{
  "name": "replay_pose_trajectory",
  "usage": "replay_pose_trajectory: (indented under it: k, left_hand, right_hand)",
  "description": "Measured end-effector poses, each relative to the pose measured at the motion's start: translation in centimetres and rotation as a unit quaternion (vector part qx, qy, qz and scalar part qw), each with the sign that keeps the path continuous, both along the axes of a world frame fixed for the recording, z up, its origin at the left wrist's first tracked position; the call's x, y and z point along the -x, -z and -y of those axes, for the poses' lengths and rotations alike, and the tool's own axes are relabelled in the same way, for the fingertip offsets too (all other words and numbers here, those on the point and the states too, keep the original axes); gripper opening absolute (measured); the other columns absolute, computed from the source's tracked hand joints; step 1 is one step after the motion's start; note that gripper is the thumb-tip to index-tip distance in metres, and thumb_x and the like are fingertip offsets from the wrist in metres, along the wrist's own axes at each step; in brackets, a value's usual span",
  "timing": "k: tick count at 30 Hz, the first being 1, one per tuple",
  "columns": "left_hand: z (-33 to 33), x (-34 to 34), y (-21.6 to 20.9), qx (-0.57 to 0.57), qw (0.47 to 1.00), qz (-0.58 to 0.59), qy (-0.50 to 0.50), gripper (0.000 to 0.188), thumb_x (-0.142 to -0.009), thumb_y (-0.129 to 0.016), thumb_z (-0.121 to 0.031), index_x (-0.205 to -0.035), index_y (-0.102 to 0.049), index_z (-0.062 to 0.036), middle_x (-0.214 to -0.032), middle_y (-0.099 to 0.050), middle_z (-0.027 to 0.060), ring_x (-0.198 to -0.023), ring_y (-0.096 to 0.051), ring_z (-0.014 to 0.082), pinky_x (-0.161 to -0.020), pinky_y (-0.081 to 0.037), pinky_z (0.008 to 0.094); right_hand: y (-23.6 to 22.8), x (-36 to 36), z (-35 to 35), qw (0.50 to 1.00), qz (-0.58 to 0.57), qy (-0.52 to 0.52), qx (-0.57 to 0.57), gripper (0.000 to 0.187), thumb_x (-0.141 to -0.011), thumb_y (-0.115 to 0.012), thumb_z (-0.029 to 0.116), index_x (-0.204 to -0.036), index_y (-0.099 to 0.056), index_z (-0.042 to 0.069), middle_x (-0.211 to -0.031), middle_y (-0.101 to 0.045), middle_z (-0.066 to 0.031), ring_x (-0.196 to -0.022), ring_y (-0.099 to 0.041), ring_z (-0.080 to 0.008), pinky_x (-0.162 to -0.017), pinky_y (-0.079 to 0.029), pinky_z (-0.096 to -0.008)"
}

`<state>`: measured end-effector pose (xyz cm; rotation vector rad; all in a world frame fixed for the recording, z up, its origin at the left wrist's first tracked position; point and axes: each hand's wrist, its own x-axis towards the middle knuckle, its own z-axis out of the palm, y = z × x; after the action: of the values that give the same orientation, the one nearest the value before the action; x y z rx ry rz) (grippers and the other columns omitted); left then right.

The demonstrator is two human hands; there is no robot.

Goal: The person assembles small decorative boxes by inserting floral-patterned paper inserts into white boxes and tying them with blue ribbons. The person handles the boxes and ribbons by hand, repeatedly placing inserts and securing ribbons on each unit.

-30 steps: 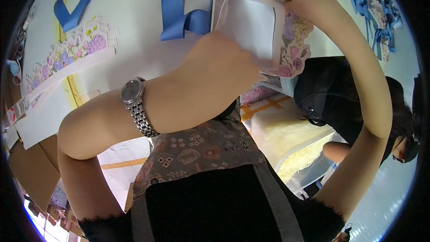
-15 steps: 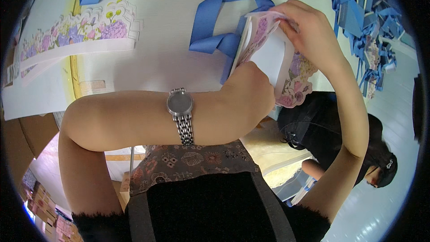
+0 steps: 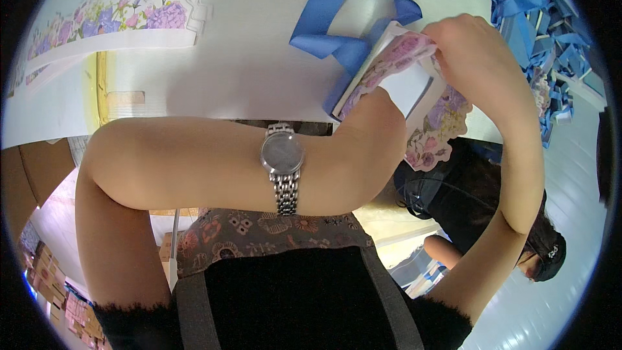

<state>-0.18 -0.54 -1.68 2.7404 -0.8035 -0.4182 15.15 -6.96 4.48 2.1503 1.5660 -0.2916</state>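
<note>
A small white paper piece (image 3: 403,89) with flower-printed, wavy-cut sides is between my hands, tilted over the table's front edge. It looks like a box or folded sleeve. My left hand (image 3: 379,123) is curled around its near end, its fingertips hidden. At the far end, my right hand (image 3: 470,55) pinches the pink floral edge (image 3: 409,50). A wide blue ribbon (image 3: 322,34) loops out behind it onto the table and runs down along its left side. Purple flowers and pink roses (image 3: 433,146) show on the side hanging past the edge.
Several stacked floral cut-outs (image 3: 129,32) lie at the left of the white table (image 3: 240,71). A heap of blue-ribboned items (image 3: 534,32) fills the right. Another person in black (image 3: 466,188) is beyond the edge at lower right. A cardboard box (image 3: 42,168) stands at lower left.
Both hands and the floral paper piece have shifted slightly right and nearer, and the piece leans more. The ribbon loop has moved right with it.
</note>
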Motion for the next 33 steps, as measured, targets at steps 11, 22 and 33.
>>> replay_pose_trajectory:
  k: [11, 22, 33]
  left_hand:
    - [0.1, -0.5, -0.6, -0.001, 0.995, -0.062, 0.082, 0.009, -0.072, -0.062, -0.013, -0.072, -0.071, -0.0162, -0.072, -0.067, 0.0027, -0.074, -0.064, 0.0191, -0.071, -0.043, 0.0337]
    - [-1.8, -0.2, -1.2, -0.001, 0.998, 0.019, 0.058, 0.008, -0.072, -0.062, -0.017, -0.07, -0.07, -0.0198, -0.066, -0.067, -0.0005, -0.066, -0.062, 0.016, -0.075, -0.041, 0.0326]
    - [-6.1, -0.1, 1.2, 0.415, 0.862, 0.206, -0.206, 0.09, -0.071, -0.076, -0.036, -0.139, -0.029, 0.0005, -0.138, -0.034, 0.0217, -0.128, -0.037, 0.0346, -0.108, -0.027, 0.0445]
  right_hand:
    - [0.9, -0.9, -0.5, 0.985, -0.037, 0.085, 0.146, 0.017, -0.068, -0.059, 0.002, -0.083, -0.065, -0.003, -0.08, -0.062, -0.0247, -0.08, -0.062, -0.0386, -0.071, -0.051, -0.0425]
    - [6.0, -1.0, 2.7, 0.97, -0.086, 0.062, -0.218, 0.032, -0.074, -0.072, 0.026, -0.101, -0.067, 0.009, -0.088, -0.067, -0.0126, -0.078, -0.066, -0.0281, -0.07, -0.053, -0.0361]
    - [8.1, -1.7, 2.9, 0.942, 0.061, 0.007, -0.331, 0.037, -0.074, -0.069, 0.042, -0.089, -0.064, 0.009, -0.068, -0.064, -0.0079, -0.065, -0.065, -0.025, -0.053, -0.052, -0.0355]
